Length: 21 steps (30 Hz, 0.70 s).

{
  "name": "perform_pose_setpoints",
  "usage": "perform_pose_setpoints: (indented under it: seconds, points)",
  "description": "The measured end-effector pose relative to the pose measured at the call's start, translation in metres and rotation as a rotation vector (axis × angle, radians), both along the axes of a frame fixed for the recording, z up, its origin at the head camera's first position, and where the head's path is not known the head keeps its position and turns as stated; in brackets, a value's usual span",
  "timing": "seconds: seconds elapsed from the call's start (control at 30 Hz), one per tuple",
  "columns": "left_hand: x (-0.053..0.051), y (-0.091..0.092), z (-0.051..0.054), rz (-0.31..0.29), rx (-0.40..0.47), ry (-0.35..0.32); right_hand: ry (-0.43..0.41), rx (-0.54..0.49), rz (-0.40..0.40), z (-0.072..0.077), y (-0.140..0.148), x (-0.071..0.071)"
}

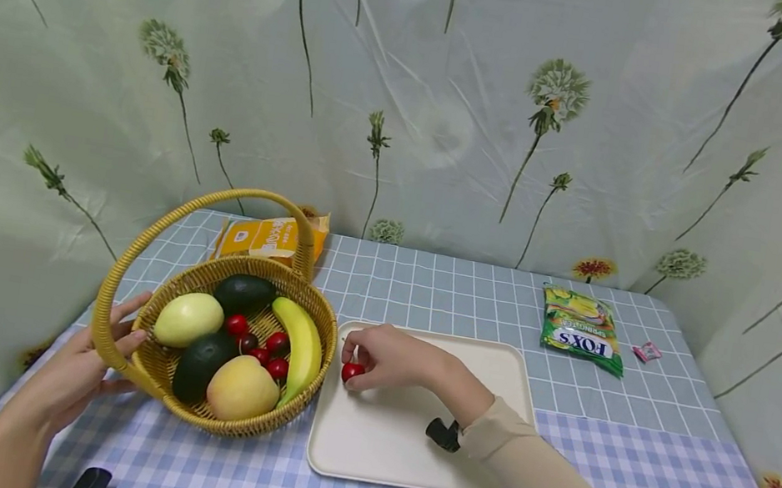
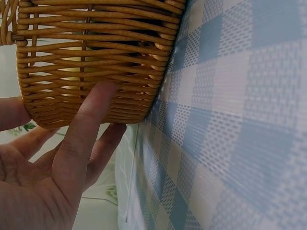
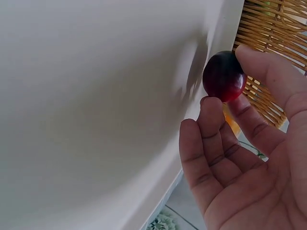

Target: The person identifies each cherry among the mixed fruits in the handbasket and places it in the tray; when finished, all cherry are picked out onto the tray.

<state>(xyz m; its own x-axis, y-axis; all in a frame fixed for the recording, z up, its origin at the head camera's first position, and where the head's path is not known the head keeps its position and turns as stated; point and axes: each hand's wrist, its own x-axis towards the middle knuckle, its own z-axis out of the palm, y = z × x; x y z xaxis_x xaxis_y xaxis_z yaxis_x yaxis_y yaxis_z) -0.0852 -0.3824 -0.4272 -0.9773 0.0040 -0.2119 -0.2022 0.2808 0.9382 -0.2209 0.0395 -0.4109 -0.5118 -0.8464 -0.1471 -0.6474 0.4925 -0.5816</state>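
Note:
In the head view the right hand [image 1: 395,360] pinches a red cherry [image 1: 352,371] over the left side of a cream tray [image 1: 409,478]. The right wrist view shows this dark red cherry [image 3: 224,76] between the thumb and fingers of the right hand [image 3: 249,158]. The left hand [image 1: 86,367] touches the left side of a wicker basket [image 1: 328,334], near the foot of its handle. Its fingers lie extended against the weave in the left wrist view, where the left hand [image 2: 57,163] meets the basket wall [image 2: 96,62]. Inside the basket are a banana [image 1: 303,349], a peach [image 1: 244,389] and several cherries [image 1: 237,325].
Two dark green fruits [image 1: 244,295] and a pale yellow-green fruit [image 1: 189,320] also lie in the basket. Behind it is an orange packet [image 1: 266,238]. A green FOX'S bag [image 1: 581,328] and a small pink wrapped candy [image 1: 647,351] lie at the back right.

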Motion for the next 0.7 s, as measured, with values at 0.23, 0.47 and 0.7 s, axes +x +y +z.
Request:
perform_pose_setpoints:
  seconds: [0.23, 0.47, 0.7]
  points:
    - [-0.0003, 0.0007, 0.0025, 0.004, 0.002, -0.037, -0.009, 0.005, 0.001, -0.0002, -0.0012, -0.0010]
    - [-0.0010, 0.0006, 0.0028, 0.000, -0.001, -0.041, -0.031, 0.006, -0.011, 0.0000, -0.0013, -0.0014]
    - [-0.0019, 0.0009, 0.0016, -0.007, 0.002, -0.033, -0.043, 0.007, -0.013, 0.0003, -0.0003, -0.0017]
